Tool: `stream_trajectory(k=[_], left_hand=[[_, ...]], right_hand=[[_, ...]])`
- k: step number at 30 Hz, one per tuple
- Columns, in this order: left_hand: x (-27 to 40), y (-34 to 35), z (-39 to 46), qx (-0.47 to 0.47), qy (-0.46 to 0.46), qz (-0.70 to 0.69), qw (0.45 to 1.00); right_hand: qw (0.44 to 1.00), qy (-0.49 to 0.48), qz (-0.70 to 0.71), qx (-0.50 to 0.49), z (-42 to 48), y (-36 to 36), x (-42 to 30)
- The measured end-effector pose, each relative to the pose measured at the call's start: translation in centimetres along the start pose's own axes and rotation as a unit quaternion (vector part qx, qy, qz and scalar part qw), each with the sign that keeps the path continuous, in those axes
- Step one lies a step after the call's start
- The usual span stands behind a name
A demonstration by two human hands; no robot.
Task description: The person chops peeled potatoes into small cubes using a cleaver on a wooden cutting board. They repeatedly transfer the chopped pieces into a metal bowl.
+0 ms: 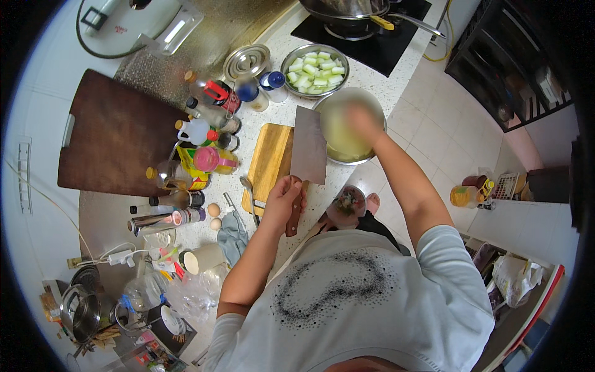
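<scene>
My left hand [282,202] grips the wooden handle of a cleaver [309,145], whose broad blade covers part of a small wooden cutting board [267,153]. My right hand [361,122] reaches into a metal bowl [357,163] near the counter's edge. Blur hides its fingers and whatever they may touch; the bowl's inside looks yellowish green. Just beyond stands a steel bowl [320,96] of chopped pale green vegetable pieces [316,69]. A metal spoon [251,197] lies across the board's left edge.
Seasoning bottles [216,160] crowd the counter by the wall, with two eggs [214,216] and a grey cloth [232,234] nearby. A pan [346,10] sits on the black cooktop [386,51]; its handle juts past the counter edge. Below, a waste bin [346,204] stands at my feet.
</scene>
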State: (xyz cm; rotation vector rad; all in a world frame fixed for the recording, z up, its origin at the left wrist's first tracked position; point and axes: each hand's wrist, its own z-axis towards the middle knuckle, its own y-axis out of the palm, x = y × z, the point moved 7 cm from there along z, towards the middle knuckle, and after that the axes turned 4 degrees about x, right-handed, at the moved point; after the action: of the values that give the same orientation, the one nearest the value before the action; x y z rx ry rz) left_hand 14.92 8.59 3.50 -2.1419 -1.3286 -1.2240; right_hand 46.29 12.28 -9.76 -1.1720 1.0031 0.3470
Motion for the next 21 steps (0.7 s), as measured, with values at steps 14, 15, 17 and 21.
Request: stream_trajectory(k=[14,15,17,21], left_hand=[[3.6,4.7,4.8,-0.085,-0.072,0.017,0.994],[3.7,4.9,5.1,-0.089,-0.076,0.013,0.993],[3.7,4.9,5.6,-0.094,-0.085,0.005,0.992],[4.4,5.3,5.5,-0.097,-0.086,0.023,0.991]], right_hand=[[0.978,-0.197,-0.001,-0.067,-7.1,2.1,-15.4],[0.978,-0.202,-0.021,-0.046,-6.9,1.7,-15.3],[0.988,-0.148,-0.008,-0.031,-5.7,1.2,-14.8],[0.995,-0.098,-0.034,0.009,-2.9,1.5,-11.9]])
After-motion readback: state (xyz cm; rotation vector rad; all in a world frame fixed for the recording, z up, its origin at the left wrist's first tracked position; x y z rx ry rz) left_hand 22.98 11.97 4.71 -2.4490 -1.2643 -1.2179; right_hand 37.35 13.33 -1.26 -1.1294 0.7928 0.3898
